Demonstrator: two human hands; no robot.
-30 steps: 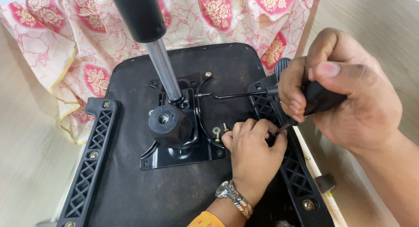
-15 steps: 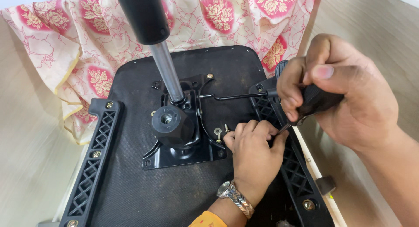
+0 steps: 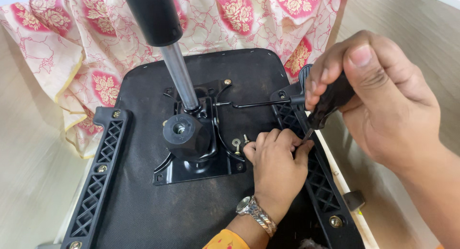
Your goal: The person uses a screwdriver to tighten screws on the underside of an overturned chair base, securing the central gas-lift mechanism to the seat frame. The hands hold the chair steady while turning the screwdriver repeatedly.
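Note:
My right hand (image 3: 383, 100) grips the black handle of a screwdriver (image 3: 330, 103), held slanting down to the left. Its thin tip meets the curled fingers of my left hand (image 3: 275, 165), which wears a metal watch (image 3: 254, 211) and rests on the black underside of an upturned chair seat (image 3: 143, 215). The left fingers close around the tip by the right black lattice bracket (image 3: 326, 201); what they pinch is hidden. Two loose bolts (image 3: 236, 143) stand just left of that hand.
A black mechanism plate (image 3: 191, 170) with a round knob (image 3: 184, 134) and a chrome gas cylinder (image 3: 179, 76) rises from the seat's middle. A thin lever rod (image 3: 258, 104) runs right. Another lattice bracket (image 3: 98, 177) lies on the left. Floral cloth (image 3: 81, 47) lies under the seat.
Both hands stay at the right bracket with the screwdriver. The view has shifted only slightly.

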